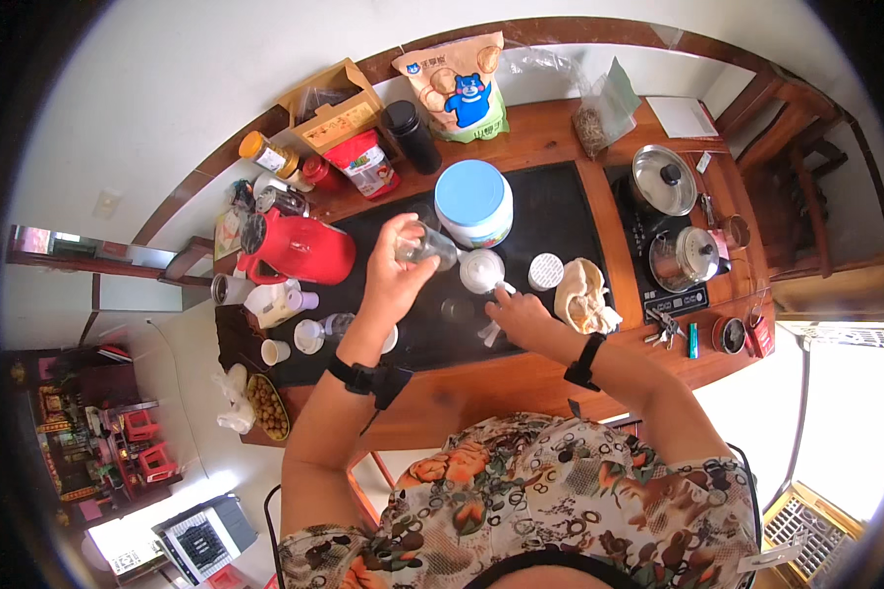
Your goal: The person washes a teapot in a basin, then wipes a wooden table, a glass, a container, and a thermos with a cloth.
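My left hand grips a clear, see-through bottle, tilted with its end towards the right. Beside that end is a round white bottle top with small side handles. The fingertips of my right hand pinch one of its handles. A large white tub with a blue lid stands just beyond both hands. To the right are a white round piece with a slotted pattern and a cream cloth drawstring bag. Another baby bottle lies partly hidden behind my left forearm.
A red thermos jug and a paper cup stand at left. Along the back are a black flask and a bear-printed snack bag. At right, an induction cooker carries a lidded glass pot; keys lie nearby.
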The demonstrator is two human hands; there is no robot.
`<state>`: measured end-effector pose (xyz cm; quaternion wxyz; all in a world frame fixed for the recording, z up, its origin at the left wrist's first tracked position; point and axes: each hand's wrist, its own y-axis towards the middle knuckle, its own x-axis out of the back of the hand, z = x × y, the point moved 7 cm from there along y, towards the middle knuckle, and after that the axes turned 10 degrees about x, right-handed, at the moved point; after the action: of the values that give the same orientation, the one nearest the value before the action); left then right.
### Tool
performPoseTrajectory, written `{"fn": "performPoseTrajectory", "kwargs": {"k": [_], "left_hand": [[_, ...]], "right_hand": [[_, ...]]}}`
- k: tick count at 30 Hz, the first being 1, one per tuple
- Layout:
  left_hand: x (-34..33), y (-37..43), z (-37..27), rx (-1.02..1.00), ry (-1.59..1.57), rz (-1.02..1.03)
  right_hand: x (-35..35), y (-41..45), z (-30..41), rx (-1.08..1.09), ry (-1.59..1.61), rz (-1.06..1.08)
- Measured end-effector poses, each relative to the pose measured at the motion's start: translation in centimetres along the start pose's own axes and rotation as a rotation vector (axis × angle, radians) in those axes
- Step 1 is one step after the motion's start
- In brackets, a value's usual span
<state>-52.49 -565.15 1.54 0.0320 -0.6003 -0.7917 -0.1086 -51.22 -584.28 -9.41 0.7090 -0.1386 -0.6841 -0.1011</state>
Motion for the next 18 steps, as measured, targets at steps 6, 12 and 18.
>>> {"fn": "performPoseTrajectory", "kwargs": {"k": [6,12,18], "left_hand": [[1.8,5.8,-4.7,-0.114,0.212,-0.116],[2.6,12.6,-2.3,-0.268,0.573,-0.168],[1.1,15.7,1.2,-0.275,0.897,-0.1]], "right_hand": [[12.1,-3.3,-0.3,-0.014,0.266,-0.111],[22.6,-0.4,-11.0,-0.089,0.213,-0.471],[17.1,6.5,-20.2,-0.171,0.192,-0.338]]}}
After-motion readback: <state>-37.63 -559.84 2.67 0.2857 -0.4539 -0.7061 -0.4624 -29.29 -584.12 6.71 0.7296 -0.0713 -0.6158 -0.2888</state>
